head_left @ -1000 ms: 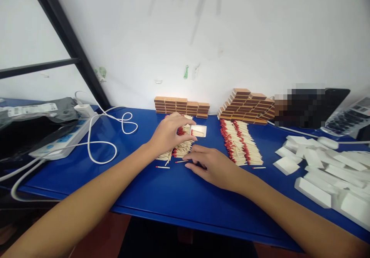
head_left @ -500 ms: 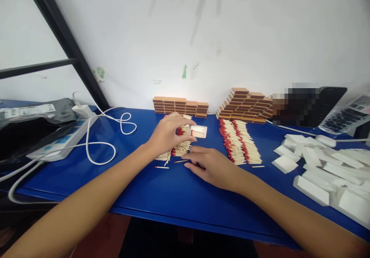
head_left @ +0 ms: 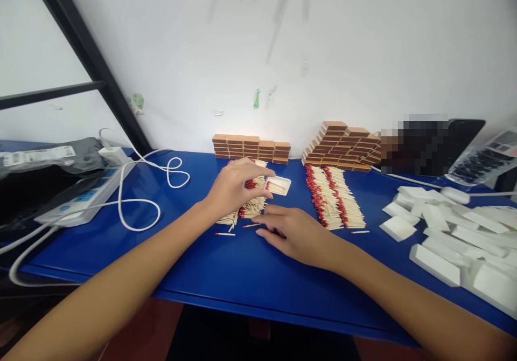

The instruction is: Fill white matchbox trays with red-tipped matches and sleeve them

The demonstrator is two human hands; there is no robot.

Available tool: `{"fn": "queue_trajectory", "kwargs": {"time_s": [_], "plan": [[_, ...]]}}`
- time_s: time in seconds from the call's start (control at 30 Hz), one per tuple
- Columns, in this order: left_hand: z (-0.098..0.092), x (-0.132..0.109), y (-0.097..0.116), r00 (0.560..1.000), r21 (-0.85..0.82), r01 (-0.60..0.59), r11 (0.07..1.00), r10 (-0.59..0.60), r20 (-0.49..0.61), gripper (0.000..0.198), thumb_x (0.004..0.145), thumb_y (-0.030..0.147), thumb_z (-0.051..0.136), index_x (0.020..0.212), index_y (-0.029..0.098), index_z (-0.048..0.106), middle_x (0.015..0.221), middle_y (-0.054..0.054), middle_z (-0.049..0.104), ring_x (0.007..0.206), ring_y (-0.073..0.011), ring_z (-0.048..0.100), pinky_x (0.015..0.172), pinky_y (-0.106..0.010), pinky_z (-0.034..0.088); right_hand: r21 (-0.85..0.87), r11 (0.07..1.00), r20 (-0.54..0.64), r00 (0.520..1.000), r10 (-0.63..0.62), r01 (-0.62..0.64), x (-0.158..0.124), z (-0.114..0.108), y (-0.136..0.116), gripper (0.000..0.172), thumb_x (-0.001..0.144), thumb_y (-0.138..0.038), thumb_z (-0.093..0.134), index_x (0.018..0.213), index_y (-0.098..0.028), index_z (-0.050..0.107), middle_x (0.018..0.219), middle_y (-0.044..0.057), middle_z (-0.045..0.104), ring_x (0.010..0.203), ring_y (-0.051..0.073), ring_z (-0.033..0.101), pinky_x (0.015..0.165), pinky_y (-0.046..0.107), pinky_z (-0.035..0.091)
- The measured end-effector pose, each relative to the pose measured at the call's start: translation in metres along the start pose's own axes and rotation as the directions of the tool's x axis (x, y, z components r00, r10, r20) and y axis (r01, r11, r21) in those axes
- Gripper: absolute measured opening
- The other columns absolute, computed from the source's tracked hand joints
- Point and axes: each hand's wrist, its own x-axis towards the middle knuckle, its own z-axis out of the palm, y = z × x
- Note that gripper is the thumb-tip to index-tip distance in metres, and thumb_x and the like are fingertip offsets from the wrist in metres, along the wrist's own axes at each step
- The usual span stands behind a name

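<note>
My left hand (head_left: 236,184) pinches a small white matchbox tray (head_left: 285,184) by its left end, thumb below and forefinger above. Several red-tipped matches (head_left: 276,188) lie inside the tray, which is slightly tilted. Under and beside this hand is a pile of matches (head_left: 253,208), partly covered by it. Closer to me, my right hand (head_left: 297,237) rests low over the table, thumb and forefinger apart. One loose matchstick (head_left: 250,226) lies at its fingertips. Another single matchstick (head_left: 225,234) lies to the left of that.
Matchboxes stand in a low stack (head_left: 251,146) and a taller stack (head_left: 343,145) against the wall. Two rows of matches (head_left: 335,199) lie right of centre. White trays (head_left: 452,226) are heaped at the right. A power strip (head_left: 89,196) with white cables sits left.
The matchbox tray has turned a little in my left hand, its right end tilting. My right hand stays almost still beside the loose matchstick.
</note>
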Motion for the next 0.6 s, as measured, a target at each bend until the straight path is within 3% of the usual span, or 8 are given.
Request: {"fn": "queue_trajectory", "kwargs": {"time_s": [0.27,0.6], "plan": [[-0.0019,0.0009,-0.0033,0.999,0.033,-0.043,0.999,0.044,-0.015,0.041,0.078,0.033,0.092,0.113,0.022,0.076,0.101,-0.002,0.081,0.091,-0.0189,0.07,0.085,-0.036,0.057,-0.051,0.999,0.036,0.999,0.0,0.002,-0.0011,-0.0008,-0.0003,0.022,0.106,-0.027,0.053,0.111,-0.018,0.073,0.097,0.005,0.064,0.07,0.014,0.058,0.066,0.028,0.044],[-0.0023,0.0007,-0.004,0.998,0.051,-0.049,0.997,0.051,-0.029,0.039,0.081,0.04,0.088,0.112,0.019,0.074,0.097,-0.005,0.078,0.089,-0.0193,0.069,0.082,-0.035,0.057,-0.036,0.999,0.039,0.999,0.0,0.002,-0.0016,-0.0023,-0.0007,0.024,0.107,-0.028,0.052,0.114,-0.019,0.073,0.098,0.005,0.065,0.073,0.014,0.059,0.067,0.028,0.044]]}}
